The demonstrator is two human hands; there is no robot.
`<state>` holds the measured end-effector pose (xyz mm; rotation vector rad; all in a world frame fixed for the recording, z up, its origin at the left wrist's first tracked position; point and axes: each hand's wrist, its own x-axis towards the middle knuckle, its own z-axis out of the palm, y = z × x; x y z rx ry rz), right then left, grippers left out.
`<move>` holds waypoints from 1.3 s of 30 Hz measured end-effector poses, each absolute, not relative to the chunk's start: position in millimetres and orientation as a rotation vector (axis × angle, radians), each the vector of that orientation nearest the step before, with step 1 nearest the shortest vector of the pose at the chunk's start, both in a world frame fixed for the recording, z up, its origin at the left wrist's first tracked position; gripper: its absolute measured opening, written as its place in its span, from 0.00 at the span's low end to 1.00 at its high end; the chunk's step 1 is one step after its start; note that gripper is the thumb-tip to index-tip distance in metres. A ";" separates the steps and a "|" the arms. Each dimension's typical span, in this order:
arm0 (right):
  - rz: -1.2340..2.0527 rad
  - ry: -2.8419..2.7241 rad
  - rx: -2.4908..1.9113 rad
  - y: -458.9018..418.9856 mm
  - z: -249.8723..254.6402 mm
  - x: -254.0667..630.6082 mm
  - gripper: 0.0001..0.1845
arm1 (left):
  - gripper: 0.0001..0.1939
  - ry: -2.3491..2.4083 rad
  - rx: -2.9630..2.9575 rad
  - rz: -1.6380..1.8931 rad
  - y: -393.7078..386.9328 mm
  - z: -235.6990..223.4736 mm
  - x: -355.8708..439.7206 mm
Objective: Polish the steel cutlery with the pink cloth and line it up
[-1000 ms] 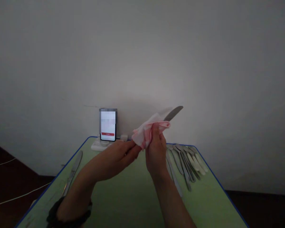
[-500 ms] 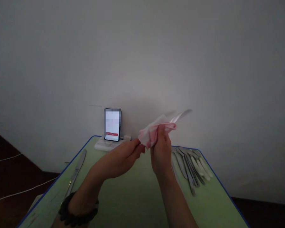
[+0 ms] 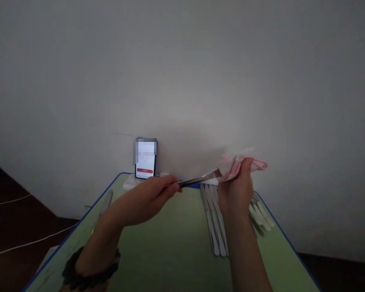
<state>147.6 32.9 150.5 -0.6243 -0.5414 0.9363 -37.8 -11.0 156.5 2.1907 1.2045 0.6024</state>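
My left hand (image 3: 149,198) is closed around the handle end of a table knife (image 3: 197,179), which slants up to the right above the table. My right hand (image 3: 239,188) grips a folded pink-and-white cloth (image 3: 234,165), its thumb on top. The far end of the knife goes into or behind the cloth and is hidden there. Below, near my right wrist, several more table knives (image 3: 214,227) lie side by side on the green table. Another knife (image 3: 107,200) rests at the left, partly covered by my left forearm.
A lit phone (image 3: 145,158) leans upright against the wall on a white power strip (image 3: 129,182). Pale-handled cutlery (image 3: 260,213) lies at the right, partly behind my right arm. The green table (image 3: 170,243) has a blue edge. White cables (image 3: 33,244) run at the left.
My right hand has slid the cloth to the right, away from my left hand, baring the middle of the knife. The knife's tip, showing beyond the cloth before, is now covered.
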 end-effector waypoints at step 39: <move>0.990 -0.712 -0.724 29.8 141.2 141.3 0.24 | 0.17 1.284 2.235 0.661 -10.6 150.2 -13.7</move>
